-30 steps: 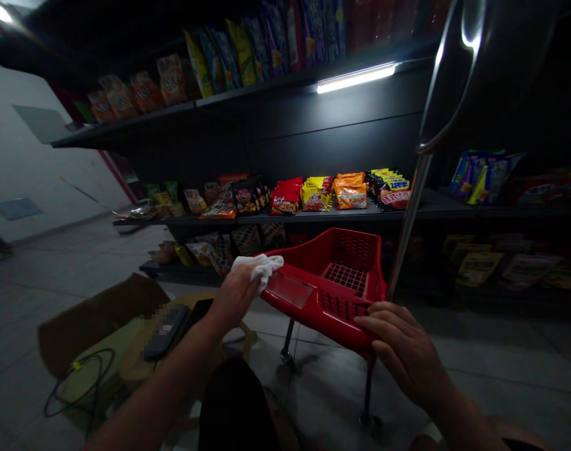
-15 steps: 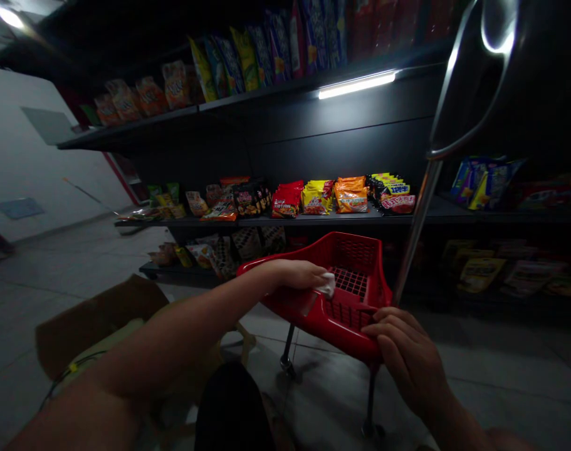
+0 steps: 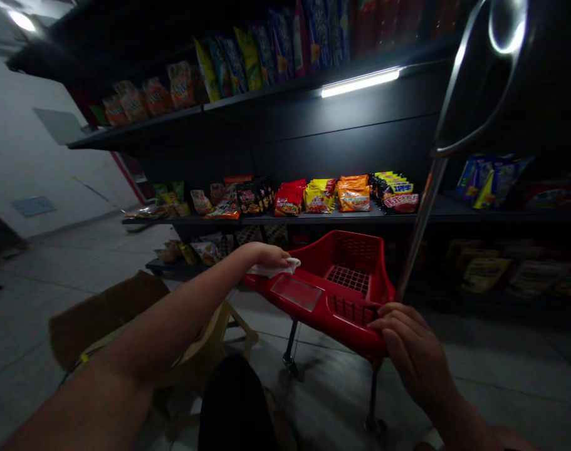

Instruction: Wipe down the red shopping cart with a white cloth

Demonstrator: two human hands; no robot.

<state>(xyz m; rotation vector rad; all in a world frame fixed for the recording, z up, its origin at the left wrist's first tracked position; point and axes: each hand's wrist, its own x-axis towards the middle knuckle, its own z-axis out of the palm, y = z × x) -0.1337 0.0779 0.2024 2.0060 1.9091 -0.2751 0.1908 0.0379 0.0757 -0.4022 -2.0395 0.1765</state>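
Note:
A red plastic shopping cart [image 3: 346,335] with a grid-bottomed basket stands in front of me. My left hand [image 3: 269,255] is closed on a white cloth [image 3: 278,268], pressed to the cart's left rim near the handle end. Just right of the cloth, a clear rectangular panel [image 3: 297,293] is set into the cart's front ledge. My right hand [image 3: 405,332] grips the right corner of the cart rim, its fingers curled over the edge.
Black shelves [image 3: 266,219] with packaged snacks run behind the cart. A metal pole with a loop [image 3: 424,213] rises at the cart's right. A cardboard box [image 3: 106,316] and a yellowish plastic stool [image 3: 219,338] are at my left. My knee [image 3: 238,401] is below.
My left hand has slid the cloth leftward along the cart ledge, uncovering the clear panel. My right hand stays on the right corner. The view has shifted slightly.

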